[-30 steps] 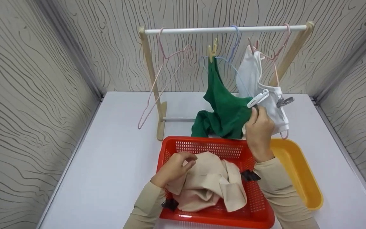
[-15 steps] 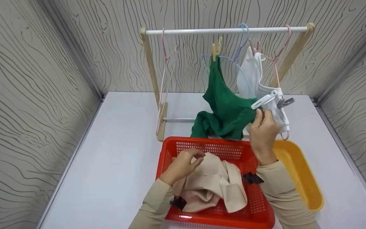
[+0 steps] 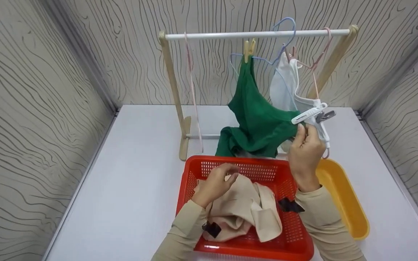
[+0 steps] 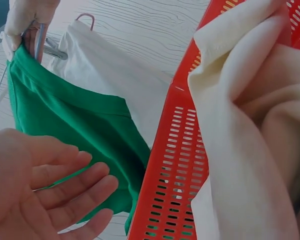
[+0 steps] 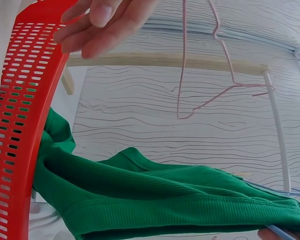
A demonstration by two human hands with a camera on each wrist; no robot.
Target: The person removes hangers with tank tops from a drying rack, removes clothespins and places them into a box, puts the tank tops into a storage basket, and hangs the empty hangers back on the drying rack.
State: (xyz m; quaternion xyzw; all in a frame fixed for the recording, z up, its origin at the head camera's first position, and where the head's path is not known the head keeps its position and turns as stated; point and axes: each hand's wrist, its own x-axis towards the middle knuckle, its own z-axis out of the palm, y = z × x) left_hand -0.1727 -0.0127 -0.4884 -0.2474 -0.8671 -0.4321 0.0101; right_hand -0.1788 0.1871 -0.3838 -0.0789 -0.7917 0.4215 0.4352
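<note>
My right hand pinches the right-hand end of a green knit garment together with the blue wire hanger. A white clothespin is clipped just above those fingertips, and a yellow clothespin grips the garment's upper left end. The hanger's hook rises above the rack's white rail. The garment's ribbed band faces the right wrist camera. Fingers loosely bent and holding nothing, my left hand hovers over the red basket, where a beige cloth lies crumpled.
On the rail's right hangs a white garment on a pink hanger, with a grey clothespin low on it. Another pink hanger dangles bare at the left. The yellow tub stands right of the basket.
My right hand has shifted right and slightly down, pulling the green garment along. The blue hanger's hook has risen and moved right. My left hand drifted right; the left pink hanger turned edge-on.
</note>
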